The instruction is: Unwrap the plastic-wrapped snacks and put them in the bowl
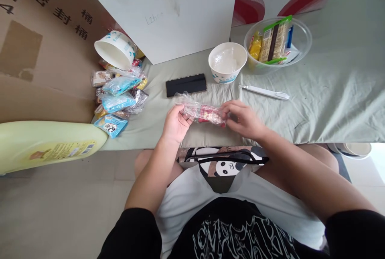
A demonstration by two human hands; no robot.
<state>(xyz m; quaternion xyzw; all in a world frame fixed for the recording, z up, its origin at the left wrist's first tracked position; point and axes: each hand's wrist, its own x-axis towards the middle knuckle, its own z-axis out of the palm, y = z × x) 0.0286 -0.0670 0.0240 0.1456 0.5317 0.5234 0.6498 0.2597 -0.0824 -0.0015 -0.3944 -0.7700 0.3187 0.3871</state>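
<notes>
Between our hands sits a clear-wrapped red packet (209, 115), likely steadied from both ends to control its loose film (190, 107). Our left hand (177, 124) pinches the crinkled end; our right hand (243, 119) bends narrowly at the other, blur hiding whether it grips. Our forearms (152, 170) converge. Beyond the hands, phone (186, 85), paper bowl (227, 77) and white cutter (266, 92) seem placed within easy reach.

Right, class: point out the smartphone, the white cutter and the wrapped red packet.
Smartphone (186, 85), head view: middle of screen.
White cutter (265, 92), head view: middle of handle.
Wrapped red packet (209, 115), head view: red middle.
</notes>
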